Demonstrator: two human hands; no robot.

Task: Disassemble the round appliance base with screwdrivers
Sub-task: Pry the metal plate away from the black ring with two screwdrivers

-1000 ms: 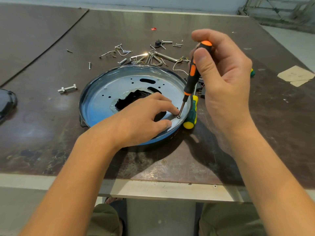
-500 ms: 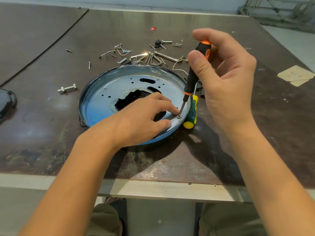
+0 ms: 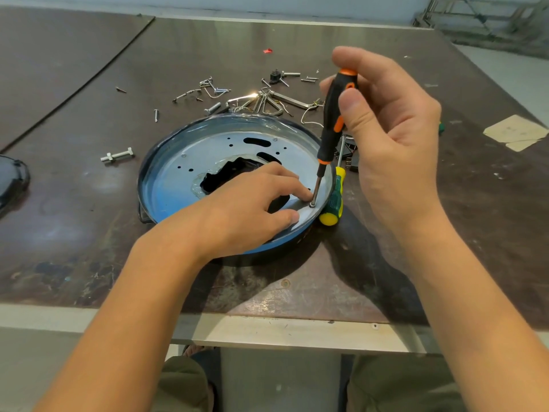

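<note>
The round appliance base [image 3: 178, 173], a shallow metal dish with a dark rim and a jagged black hole in its middle, lies on the dark table. My left hand [image 3: 246, 206] rests inside it, fingertips pressing the plate beside a screw [image 3: 312, 205] near the right rim. My right hand [image 3: 389, 129] grips the black-and-orange screwdriver [image 3: 332, 120] by its handle, thumb and fingers around it. The tool stands nearly upright with its tip on that screw.
A yellow-and-green screwdriver [image 3: 334, 203] lies against the base's right side. Loose screws, bolts and bent metal clips [image 3: 261, 99] are scattered behind the base. A bolt [image 3: 117, 156] lies at left, a black part [image 3: 12, 179] at the left edge, paper scraps [image 3: 515, 132] at right.
My right thumb and fingers have shifted around the screwdriver handle, turning it. The tip stays on the same screw. My left hand has not moved.
</note>
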